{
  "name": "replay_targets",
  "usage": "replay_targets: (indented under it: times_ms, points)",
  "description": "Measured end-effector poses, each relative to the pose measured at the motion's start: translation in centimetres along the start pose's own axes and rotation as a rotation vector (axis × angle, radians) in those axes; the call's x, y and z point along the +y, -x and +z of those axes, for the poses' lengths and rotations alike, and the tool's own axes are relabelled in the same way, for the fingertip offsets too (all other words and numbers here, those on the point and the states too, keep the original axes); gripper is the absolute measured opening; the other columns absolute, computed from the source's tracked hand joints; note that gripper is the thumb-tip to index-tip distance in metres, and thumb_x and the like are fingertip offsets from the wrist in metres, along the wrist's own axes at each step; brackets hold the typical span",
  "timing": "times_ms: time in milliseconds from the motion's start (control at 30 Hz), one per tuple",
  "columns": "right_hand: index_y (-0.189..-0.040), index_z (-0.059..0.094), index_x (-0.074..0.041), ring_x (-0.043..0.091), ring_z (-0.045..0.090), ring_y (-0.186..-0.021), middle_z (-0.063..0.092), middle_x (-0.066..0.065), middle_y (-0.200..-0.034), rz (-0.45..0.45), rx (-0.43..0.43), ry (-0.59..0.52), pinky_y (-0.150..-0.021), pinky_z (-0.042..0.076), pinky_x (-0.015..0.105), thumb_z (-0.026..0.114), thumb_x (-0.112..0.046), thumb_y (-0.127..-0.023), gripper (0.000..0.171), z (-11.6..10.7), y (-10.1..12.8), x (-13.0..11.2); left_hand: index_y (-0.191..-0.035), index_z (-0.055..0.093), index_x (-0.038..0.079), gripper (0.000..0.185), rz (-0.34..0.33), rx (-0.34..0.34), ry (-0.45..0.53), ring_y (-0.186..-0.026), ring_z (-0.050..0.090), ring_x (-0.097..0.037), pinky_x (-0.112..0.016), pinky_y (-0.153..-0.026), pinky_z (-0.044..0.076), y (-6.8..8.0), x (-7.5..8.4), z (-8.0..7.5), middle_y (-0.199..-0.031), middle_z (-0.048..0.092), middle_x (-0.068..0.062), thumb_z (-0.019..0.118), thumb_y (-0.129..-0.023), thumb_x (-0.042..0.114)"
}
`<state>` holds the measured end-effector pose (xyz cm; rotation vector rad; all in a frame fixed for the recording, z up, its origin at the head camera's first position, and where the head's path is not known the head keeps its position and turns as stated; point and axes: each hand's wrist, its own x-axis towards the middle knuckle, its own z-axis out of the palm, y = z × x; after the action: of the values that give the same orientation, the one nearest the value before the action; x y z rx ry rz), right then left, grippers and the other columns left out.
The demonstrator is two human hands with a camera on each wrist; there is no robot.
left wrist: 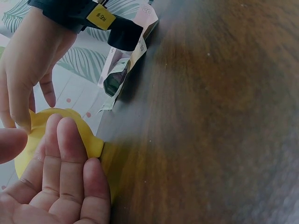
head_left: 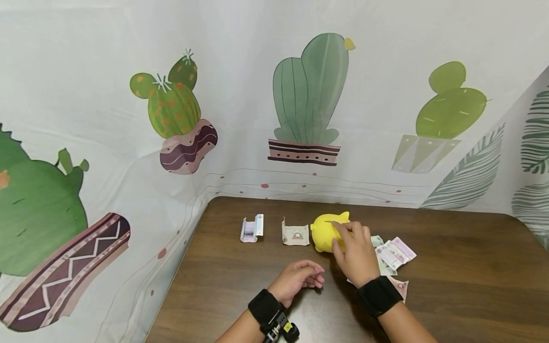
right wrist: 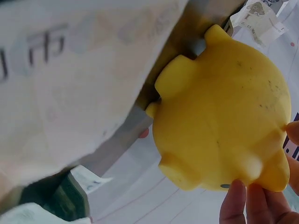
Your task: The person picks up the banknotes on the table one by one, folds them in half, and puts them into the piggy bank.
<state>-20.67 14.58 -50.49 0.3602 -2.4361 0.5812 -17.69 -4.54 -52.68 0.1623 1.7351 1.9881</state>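
Observation:
A yellow piggy bank (head_left: 323,233) (right wrist: 219,112) stands on the brown table (head_left: 450,286). My right hand (head_left: 353,247) holds it from the near right side, fingers curved over its top. In the right wrist view the fingertips (right wrist: 247,205) and thumb touch the pig's body. My left hand (head_left: 300,278) (left wrist: 60,186) rests on the table just in front of the pig, fingers loosely curled and holding nothing. The left wrist view shows the yellow pig (left wrist: 70,126) right beyond those fingers and the right hand (left wrist: 23,70) above it.
Several banknotes (head_left: 394,252) (left wrist: 124,70) lie right of the pig, partly under my right wrist. A folded note (head_left: 295,234) and a curled one (head_left: 252,228) lie to its left. A cactus-print cloth (head_left: 300,95) walls the table's back and sides.

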Motion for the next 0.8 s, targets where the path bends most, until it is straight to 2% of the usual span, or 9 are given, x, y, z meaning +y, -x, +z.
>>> replay_targets:
  times_ms: [233,533,800]
  points:
    - [-0.121,0.07,-0.005,0.036,0.05,-0.09,0.058,0.019,-0.106,-0.036,0.003,0.041,-0.07,0.047,0.043,0.073,-0.016,-0.088,0.035,-0.2,-0.5,-0.2,-0.115,0.064,-0.012,0.031,-0.005,-0.003,0.0,-0.076,0.067,-0.009,-0.026,-0.079,0.056,0.0,0.1,-0.1,-0.086,0.07,-0.001,0.054,-0.099,0.014]
    - [-0.113,0.072,-0.003,0.032,0.049,-0.08,0.054,0.014,-0.092,-0.057,-0.052,0.104,-0.066,0.046,0.042,0.07,-0.018,-0.09,0.027,-0.6,-2.3,-0.4,-0.115,0.063,-0.013,0.032,-0.001,0.012,-0.004,-0.075,0.066,-0.009,-0.027,-0.078,0.056,-0.1,0.0,0.0,-0.088,0.071,-0.004,0.053,-0.1,0.014]
    - [-0.112,0.072,-0.004,0.033,0.053,-0.083,0.057,0.013,-0.094,-0.063,-0.087,0.126,-0.07,0.048,0.045,0.068,-0.02,-0.094,0.024,-0.6,-2.7,-0.4,-0.114,0.063,-0.013,0.032,-0.004,0.015,-0.003,-0.074,0.066,-0.01,-0.028,-0.078,0.056,0.0,-0.1,0.0,-0.089,0.072,-0.006,0.052,-0.101,0.014]
